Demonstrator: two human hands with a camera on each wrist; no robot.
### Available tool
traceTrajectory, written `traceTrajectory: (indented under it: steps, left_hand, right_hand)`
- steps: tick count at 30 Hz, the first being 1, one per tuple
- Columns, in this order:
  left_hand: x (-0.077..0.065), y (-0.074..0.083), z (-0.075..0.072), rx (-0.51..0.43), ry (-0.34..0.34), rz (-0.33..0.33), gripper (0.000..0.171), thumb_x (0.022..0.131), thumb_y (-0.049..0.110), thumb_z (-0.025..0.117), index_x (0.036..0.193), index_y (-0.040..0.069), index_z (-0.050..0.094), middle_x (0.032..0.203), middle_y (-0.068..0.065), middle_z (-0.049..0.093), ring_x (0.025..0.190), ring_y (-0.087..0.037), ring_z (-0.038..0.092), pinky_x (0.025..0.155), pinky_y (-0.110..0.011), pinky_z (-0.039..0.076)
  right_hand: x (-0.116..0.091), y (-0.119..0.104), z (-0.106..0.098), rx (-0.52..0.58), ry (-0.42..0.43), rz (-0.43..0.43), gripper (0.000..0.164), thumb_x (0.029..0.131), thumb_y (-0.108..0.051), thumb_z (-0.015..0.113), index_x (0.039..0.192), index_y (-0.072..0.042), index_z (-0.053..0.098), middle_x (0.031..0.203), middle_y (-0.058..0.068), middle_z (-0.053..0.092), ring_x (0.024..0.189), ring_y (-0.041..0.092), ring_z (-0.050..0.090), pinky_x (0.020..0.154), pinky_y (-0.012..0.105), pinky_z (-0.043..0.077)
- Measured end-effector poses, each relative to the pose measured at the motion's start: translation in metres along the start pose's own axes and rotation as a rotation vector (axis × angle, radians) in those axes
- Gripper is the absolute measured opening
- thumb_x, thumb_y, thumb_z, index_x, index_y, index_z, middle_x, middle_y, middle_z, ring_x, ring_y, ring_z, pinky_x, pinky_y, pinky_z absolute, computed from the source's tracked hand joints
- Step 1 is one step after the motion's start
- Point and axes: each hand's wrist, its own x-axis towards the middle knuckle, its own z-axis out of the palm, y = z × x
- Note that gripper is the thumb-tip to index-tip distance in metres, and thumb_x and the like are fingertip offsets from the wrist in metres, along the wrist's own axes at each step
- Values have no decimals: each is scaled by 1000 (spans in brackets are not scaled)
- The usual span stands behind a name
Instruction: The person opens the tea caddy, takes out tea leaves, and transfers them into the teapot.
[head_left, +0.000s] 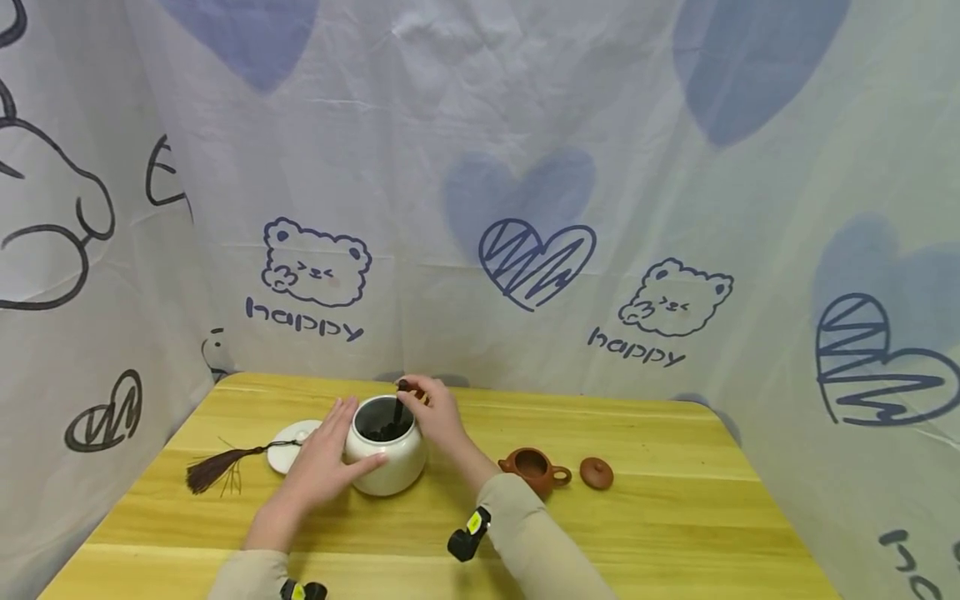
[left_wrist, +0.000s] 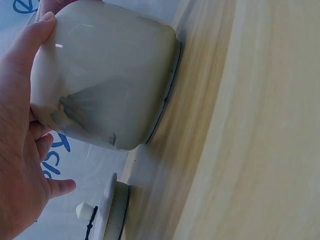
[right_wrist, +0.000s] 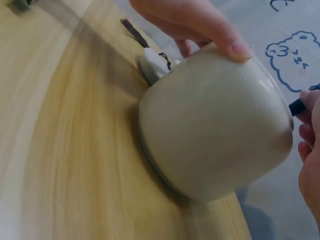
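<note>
Presumably for steadiness, the left hand (head_left: 324, 450) clasps a round white ceramic jar (head_left: 392, 472) toward the yellow wooden counter (head_left: 660, 525) back edge; the right hand (head_left: 440, 414), fingers pinching, dips a slim black stick (head_left: 399, 408) inside.

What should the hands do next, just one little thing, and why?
Probably the right hand should lift the thin black tool out of the round white ceramic jar: the tool dips into the jar's dark contents, the left hand rests against the jar, and the reddish-brown clay teapot stands open.
</note>
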Motion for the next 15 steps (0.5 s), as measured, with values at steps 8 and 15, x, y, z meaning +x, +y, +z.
traceTrajectory:
  steps: [8,15]
  left_hand:
    - [2,2,-2,0,-9,-3,106,82,66,63,156,5,18,162,-20,19,149,-42,18,114,-69,22]
    - [1,1,-1,-5,-18,-9,105,82,66,63,156,5,19,162,-20,20,149,-41,17,113,-69,22]
  right_hand:
    - [1,-6,-6,-81,-100,20,21,93,-19,66,106,-3,70,90,11,69,74,7,46,66,16,39]
    - [1,-3,-8,-61,-139,73,19,93,-17,66,104,-3,69,86,11,67,71,6,48,63,16,41]
